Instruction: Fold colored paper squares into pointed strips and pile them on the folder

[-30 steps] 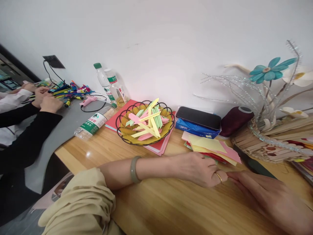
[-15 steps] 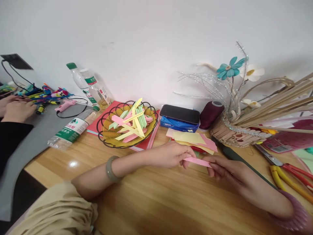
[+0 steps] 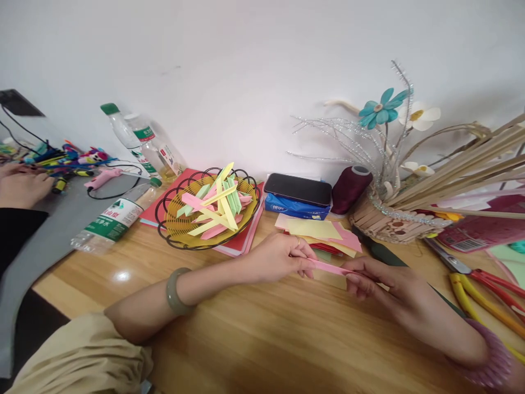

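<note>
Pinching a pink strip (image 3: 329, 267) from both sides — left hand (image 3: 276, 258) and right hand (image 3: 391, 287) — we hold it near the paper pile (image 3: 315, 229), right of centre.

Lighting: bright, soft, indoor; apparently from above. Wall (image 3: 221, 76): pale, brightest at middle behind the basket (image 3: 164, 225), greyer toward the far right. Glare: one small white spot on the table (image 3: 229, 334), left side; faint streaky sheen elsewhere. Shadows: diffuse, darkening the near wood between the forearms; weak ones on the wall beside the upright bottles (image 3: 153, 145); deep dark below the table edge, left. Sharpness: moderate; beaded bracelet (image 3: 490, 355), near right, softly blurred. Distortion: wide-angle; wooden strips (image 3: 463, 175) stretched at right, socket plate (image 3: 20, 103) slanted at left.
</note>
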Tool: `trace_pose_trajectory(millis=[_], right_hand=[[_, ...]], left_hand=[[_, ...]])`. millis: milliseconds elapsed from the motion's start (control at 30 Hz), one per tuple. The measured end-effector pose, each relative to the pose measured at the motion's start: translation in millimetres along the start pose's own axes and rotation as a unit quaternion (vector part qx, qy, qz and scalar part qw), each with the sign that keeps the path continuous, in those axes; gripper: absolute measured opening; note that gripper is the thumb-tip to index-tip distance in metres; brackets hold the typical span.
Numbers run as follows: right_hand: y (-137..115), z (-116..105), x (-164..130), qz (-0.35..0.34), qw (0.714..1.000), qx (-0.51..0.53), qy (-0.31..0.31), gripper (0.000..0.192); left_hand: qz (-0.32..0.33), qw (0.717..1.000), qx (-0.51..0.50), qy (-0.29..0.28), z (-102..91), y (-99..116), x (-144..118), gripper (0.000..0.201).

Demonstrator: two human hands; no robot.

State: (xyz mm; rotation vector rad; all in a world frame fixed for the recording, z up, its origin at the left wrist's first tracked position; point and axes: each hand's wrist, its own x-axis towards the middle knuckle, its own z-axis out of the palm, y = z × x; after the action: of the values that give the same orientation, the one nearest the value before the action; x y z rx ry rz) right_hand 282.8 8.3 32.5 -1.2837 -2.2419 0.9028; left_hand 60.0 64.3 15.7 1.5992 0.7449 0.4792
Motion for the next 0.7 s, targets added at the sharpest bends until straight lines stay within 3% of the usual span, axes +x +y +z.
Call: trace_pose_trajectory(millis=[300,433,700], right_hand=[[2.6,-5.1,-0.3,-0.020,0.998,0.057,-0.018,0.022],[-1.2,-4.0,-1.8,-0.012,0.998,0.069,-0.007,0.020],[-10.9,1.3,-3.6,-0.002,0.994,0.103,0.027,0.024]], left_hand=[[-0.015,0.999,-0.025,0.030,1.8,10.3,-12.9,0.013],[-0.031,0.997,0.038,0.055,1.7,15.6,-27.4,0.018],[-0.001,0.992,0.127,0.027,-0.8,27.8,-54.4,0.011]])
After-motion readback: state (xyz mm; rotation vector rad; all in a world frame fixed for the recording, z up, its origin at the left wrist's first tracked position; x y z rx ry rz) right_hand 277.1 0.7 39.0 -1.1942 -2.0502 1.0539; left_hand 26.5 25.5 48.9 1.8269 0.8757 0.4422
